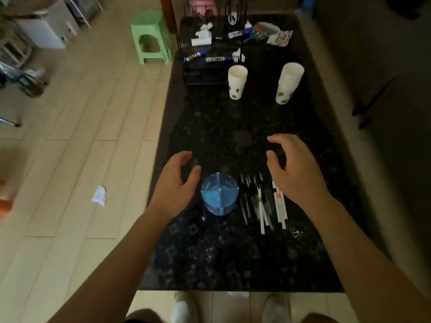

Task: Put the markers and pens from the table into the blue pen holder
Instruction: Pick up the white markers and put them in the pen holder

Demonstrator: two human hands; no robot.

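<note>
A round blue pen holder (219, 194), divided into compartments, stands on the dark speckled table (233, 259) near its front. Just to its right lie several markers and pens (263, 203) side by side, some white with coloured bands, some dark. My left hand (175, 185) hovers beside the holder's left side, fingers curled apart and holding nothing. Over the upper right of the pen group floats my right hand (293, 171), fingers spread and empty; it covers the tips of the rightmost markers.
Two white paper cups (237, 81) (288, 82) stand farther back. A black wire rack (207, 54) with markers and scraps of paper sits at the far end. A green stool (150, 36) and a crumpled paper (99, 195) are on the floor to the left.
</note>
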